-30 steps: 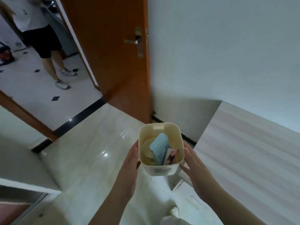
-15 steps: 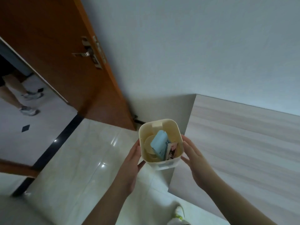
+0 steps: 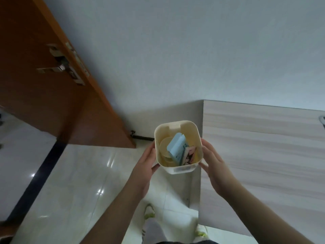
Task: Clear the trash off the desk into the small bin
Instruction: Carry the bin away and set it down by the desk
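Two hands cradle the small bin [image 3: 177, 147] in the air: the left hand [image 3: 144, 166] presses its left wall, the right hand [image 3: 213, 164] its right wall, beside the desk [image 3: 263, 147]. Inside stand a blue packet [image 3: 176, 149] and a card [image 3: 189, 154]. Tilting the bin, I judge, could spill them onto the floor [image 3: 79, 182].

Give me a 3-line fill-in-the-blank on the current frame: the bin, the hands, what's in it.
1. The small cream bin is held between ____ hands, the left hand and right hand on opposite sides.
2. The tallest item inside is a light ____ packet.
3. The open door at the left is ____ in colour.

Missing words: two; blue; brown
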`<state>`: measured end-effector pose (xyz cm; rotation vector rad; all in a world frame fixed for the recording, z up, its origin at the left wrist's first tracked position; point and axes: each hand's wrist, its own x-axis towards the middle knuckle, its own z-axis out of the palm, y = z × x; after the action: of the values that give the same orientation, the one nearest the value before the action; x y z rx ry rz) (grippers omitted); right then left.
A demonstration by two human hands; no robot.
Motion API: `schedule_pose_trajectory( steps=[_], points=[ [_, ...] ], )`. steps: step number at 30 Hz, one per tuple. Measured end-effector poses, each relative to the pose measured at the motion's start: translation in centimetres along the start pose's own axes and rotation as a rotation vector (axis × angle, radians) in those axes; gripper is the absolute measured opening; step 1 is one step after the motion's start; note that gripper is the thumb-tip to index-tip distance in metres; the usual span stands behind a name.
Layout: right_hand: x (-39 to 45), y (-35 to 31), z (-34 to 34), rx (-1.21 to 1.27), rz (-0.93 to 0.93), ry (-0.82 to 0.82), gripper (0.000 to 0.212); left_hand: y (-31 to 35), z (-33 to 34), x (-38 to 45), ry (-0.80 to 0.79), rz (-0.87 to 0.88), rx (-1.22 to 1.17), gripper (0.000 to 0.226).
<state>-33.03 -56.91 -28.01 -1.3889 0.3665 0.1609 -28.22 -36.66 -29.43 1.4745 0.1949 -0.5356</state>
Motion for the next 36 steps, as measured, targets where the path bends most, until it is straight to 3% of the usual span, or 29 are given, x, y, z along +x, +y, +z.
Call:
schedule_pose_trajectory(
  steps=[8, 14, 26, 31, 36],
  points=[
    [4.0, 0.0, 6.9, 0.069, -0.051, 0.237, 0.034, 4.0, -5.8, 5.5, -0.189, 0.013, 0.035, 0.031],
    [6.2, -0.8, 8.9, 0.092, -0.101, 0.362, 0.035, 5.7, -7.5, 9.5, -0.243, 0.012, 0.045, 0.045],
    [9.6, -2.5, 3.2, 0.157, -0.072, 0.581, 0.033, 8.1, -1.0, 17.0, -0.485, -0.046, 0.262, 0.037],
    [12.6, -2.6, -1.2, 0.176, -0.039, 0.638, 0.032, 8.8, 3.8, 21.4, -0.510, -0.132, 0.327, 0.055],
    [15.4, -3.5, -5.6, 0.210, -0.023, 0.672, 0.032, 10.2, 8.5, 24.7, -0.579, -0.181, 0.297, 0.039]
  ],
)
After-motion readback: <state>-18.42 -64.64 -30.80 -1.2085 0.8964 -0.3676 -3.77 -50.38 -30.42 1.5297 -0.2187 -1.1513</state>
